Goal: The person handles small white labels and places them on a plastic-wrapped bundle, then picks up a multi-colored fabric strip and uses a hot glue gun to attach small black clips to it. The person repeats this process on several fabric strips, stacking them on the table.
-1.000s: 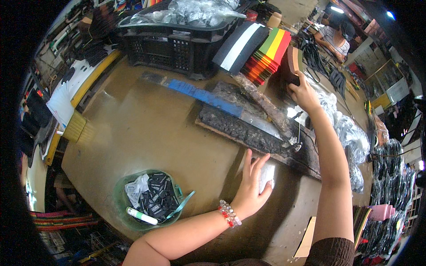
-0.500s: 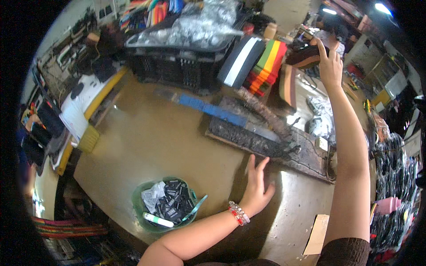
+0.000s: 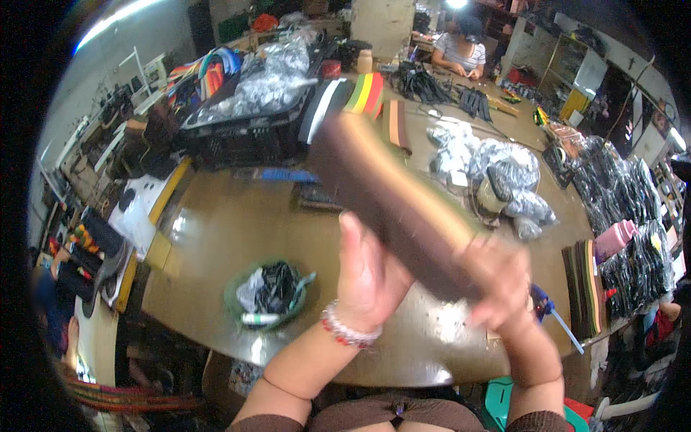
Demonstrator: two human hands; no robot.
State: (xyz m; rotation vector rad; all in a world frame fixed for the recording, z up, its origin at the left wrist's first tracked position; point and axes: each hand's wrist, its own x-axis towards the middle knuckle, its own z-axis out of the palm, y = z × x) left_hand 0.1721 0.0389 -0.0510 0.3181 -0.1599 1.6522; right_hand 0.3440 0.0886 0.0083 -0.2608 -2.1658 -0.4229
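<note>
A brown bundle of striped webbing (image 3: 392, 209) with a tan band hangs tilted above the table, smeared by motion. My right hand (image 3: 500, 281) is closed round its near, lower right end. Under the bundle's lower left edge is my left hand (image 3: 367, 277), thumb stretched up and palm against or close to the bundle. Its other fingers are partly hidden behind the webbing. A beaded bracelet (image 3: 349, 330) circles my left wrist. On the table left of that hand stands a green bowl (image 3: 232, 294) holding dark and white pieces and a white pen-like tool (image 3: 260, 318).
A black crate (image 3: 230, 147) with clear plastic bags stands at the back left, beside more striped webbing (image 3: 366, 93). Plastic-wrapped bundles (image 3: 511, 173) lie to the right. A pink bottle (image 3: 615, 241) is at the right edge. Another person (image 3: 461, 54) sits at the far end.
My right hand has come back from the far right of the table, now with the brown webbing in it. My left hand has risen to the bundle. The view has tilted up.
</note>
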